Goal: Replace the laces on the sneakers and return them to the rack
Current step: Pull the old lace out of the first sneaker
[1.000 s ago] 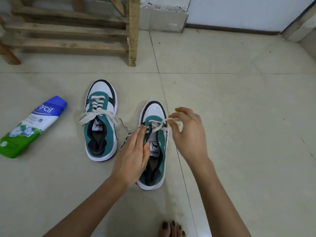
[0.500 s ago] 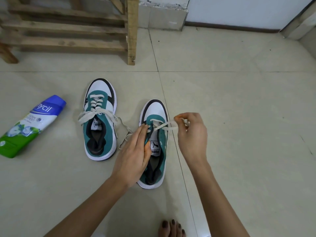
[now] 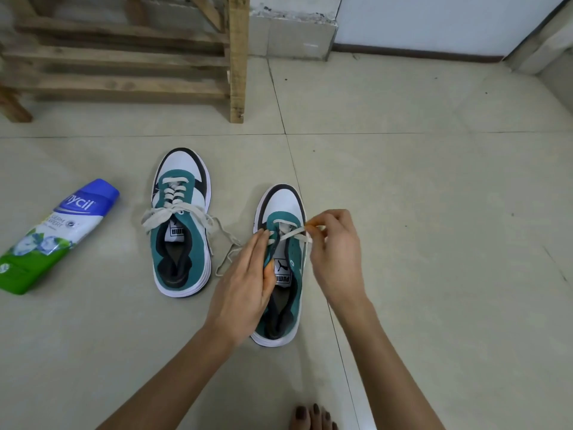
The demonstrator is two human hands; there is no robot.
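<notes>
Two teal, white and black sneakers stand on the tiled floor, toes pointing away from me. The left sneaker point(image 3: 181, 225) is laced, its cream lace ends lying loose. The right sneaker point(image 3: 283, 262) has lace only through its front eyelets. My left hand point(image 3: 248, 283) grips that shoe's left side, fingers flat along the eyelet edge. My right hand point(image 3: 336, 252) pinches the cream lace point(image 3: 291, 235) at the shoe's right edge. A loose lace end point(image 3: 228, 259) trails on the floor between the shoes. The wooden rack point(image 3: 124, 57) stands at the back left.
A blue, white and green bottle point(image 3: 54, 235) lies on its side on the floor to the left. My bare toes point(image 3: 313, 417) show at the bottom edge. A white wall and a low step run along the back. Open floor tiles stretch to the right.
My right hand has drawn the lace in closer to the shoe's right edge and lowered a little. My left hand stays on the shoe.
</notes>
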